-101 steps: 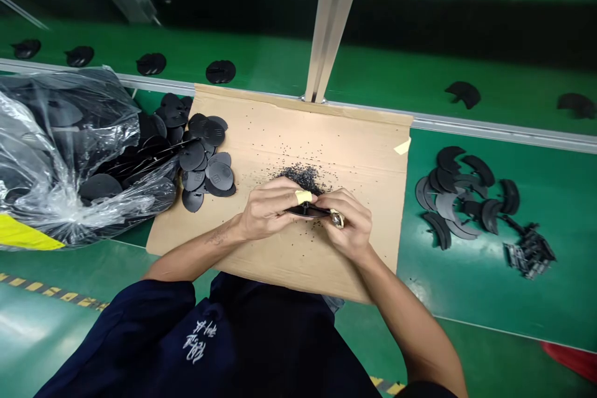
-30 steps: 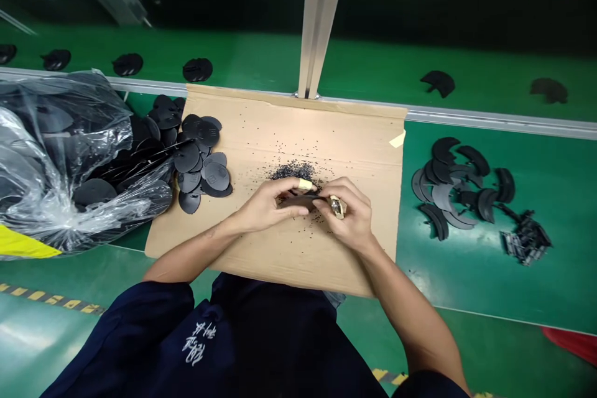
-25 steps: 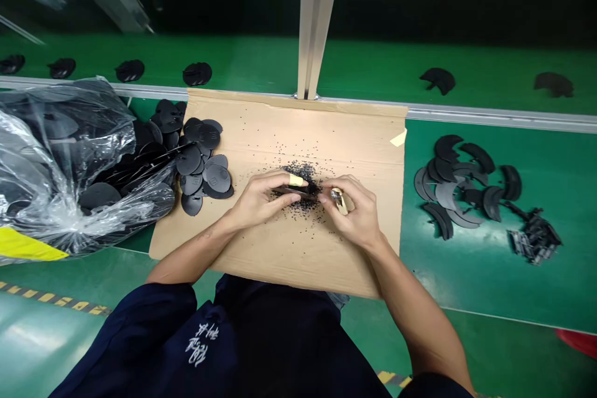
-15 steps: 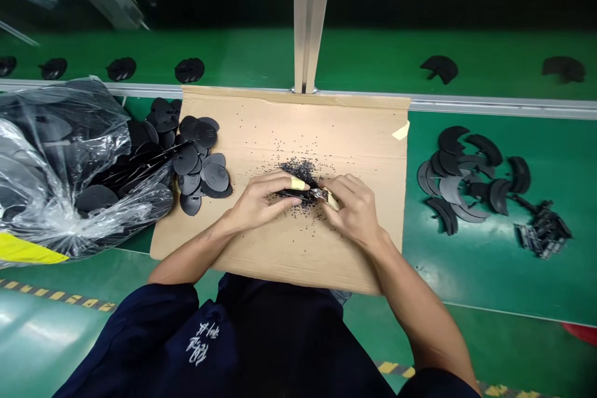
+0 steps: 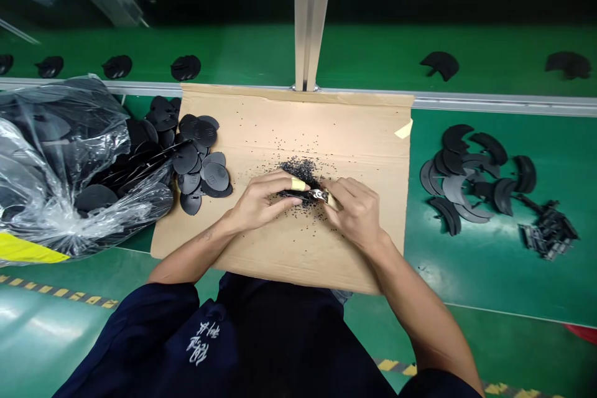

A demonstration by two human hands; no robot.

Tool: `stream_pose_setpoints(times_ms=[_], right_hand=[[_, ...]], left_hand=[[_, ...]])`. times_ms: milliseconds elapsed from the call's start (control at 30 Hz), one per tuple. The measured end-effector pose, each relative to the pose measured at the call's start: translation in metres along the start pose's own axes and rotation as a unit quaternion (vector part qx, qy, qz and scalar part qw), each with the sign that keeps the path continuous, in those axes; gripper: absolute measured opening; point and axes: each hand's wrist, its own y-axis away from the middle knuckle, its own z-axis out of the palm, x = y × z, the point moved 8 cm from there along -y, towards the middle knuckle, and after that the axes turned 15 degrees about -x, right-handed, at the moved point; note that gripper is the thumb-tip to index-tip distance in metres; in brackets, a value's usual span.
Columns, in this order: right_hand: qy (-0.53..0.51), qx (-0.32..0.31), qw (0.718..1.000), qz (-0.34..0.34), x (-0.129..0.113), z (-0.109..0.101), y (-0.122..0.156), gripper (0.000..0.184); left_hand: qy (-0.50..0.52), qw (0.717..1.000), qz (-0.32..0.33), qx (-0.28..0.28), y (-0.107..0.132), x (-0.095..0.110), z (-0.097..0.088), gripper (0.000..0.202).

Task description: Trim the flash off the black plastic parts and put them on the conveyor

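- Leftmost, a transparent plastic bag (image 5: 56,168) lay slumped and full of black plastic discs, with a yellow label (image 5: 23,249) at its lower edge.
- Just beside the bag, a heap of round black discs (image 5: 200,161) overlapped on the left part of a cardboard sheet (image 5: 354,137).
- Left hand (image 5: 261,202): clenched, with curled fingers grasping a thin black plastic piece (image 5: 293,196); a yellow wrap (image 5: 297,184) covered one finger.
- Centre: the black plastic piece was held between the hands, just above the cardboard and just in front of a mound of black granules (image 5: 301,171); further granules lay scattered around it.
- Right hand (image 5: 357,214): closed on a small metal cutter (image 5: 324,197), whose tip met the black plastic piece.
- Far side: a row of black pieces (image 5: 441,65) lay beyond an aluminium rail (image 5: 489,102).
- Rightmost, arc-shaped black pieces (image 5: 466,177) lay on a green work surface (image 5: 466,267), just beside a tangled heap of dark strips (image 5: 550,233).
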Motion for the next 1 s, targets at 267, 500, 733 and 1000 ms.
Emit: stream_pose_setpoints(times_ms=[267,500,733,1000], right_hand=[[-0.007,-0.031,0.999,0.014,0.002,0.006,0.000,0.020],[0.037,-0.040,0.998,0.043,0.005,0.006,-0.003,0.020],[-0.099,-0.066,0.991,0.068,0.013,0.006,-0.007,0.014],[-0.113,-0.022,0.993,-0.030,-0.004,0.002,-0.004,0.015]], left_hand=[[-0.007,1.000,-0.018,-0.022,0.000,-0.003,0.001,0.018],[-0.118,0.990,0.016,-0.078,-0.003,0.006,0.007,0.025],[-0.137,0.990,-0.030,-0.021,-0.001,-0.003,-0.004,0.021],[-0.131,0.990,-0.034,-0.031,0.003,-0.008,0.003,0.019]])
